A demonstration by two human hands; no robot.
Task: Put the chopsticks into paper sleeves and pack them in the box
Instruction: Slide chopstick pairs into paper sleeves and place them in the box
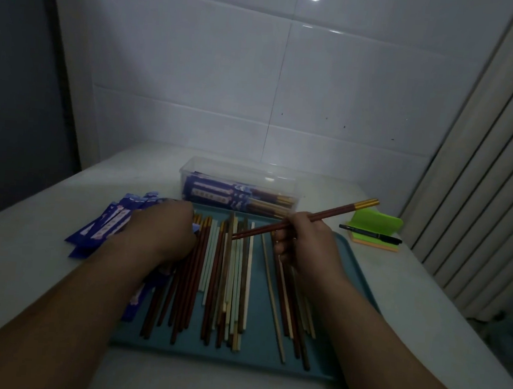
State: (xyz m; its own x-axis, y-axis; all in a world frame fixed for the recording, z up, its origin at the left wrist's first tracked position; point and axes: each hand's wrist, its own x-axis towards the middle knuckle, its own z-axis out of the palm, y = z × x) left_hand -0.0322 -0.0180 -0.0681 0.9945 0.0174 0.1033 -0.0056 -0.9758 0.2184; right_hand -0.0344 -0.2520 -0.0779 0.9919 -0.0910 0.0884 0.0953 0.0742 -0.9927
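Right hand (303,245) grips a chopstick pair (334,215) over the tray (266,355).
Gold end points up and right beyond the knuckles, tips leftward; left hand (162,232) alongside, grip unclear, maybe on sleeves (106,224).

On the table (41,268), a tray (253,354) lies in front of the person, and many loose chopsticks (225,284) lie side by side on it, pointing away from the person. Just behind the tray stands the box (241,174), with sleeved chopsticks (218,195) lying inside. A pile of paper sleeves (106,224) lies on the table to the left of the tray. The left hand (161,235) is above the tray's left edge, with one sleeve under it. The right hand (303,245) grips the held chopsticks (334,213) above the tray's right part. Behind the tray's right corner, a pen (369,233) lies on a note pad (375,245).
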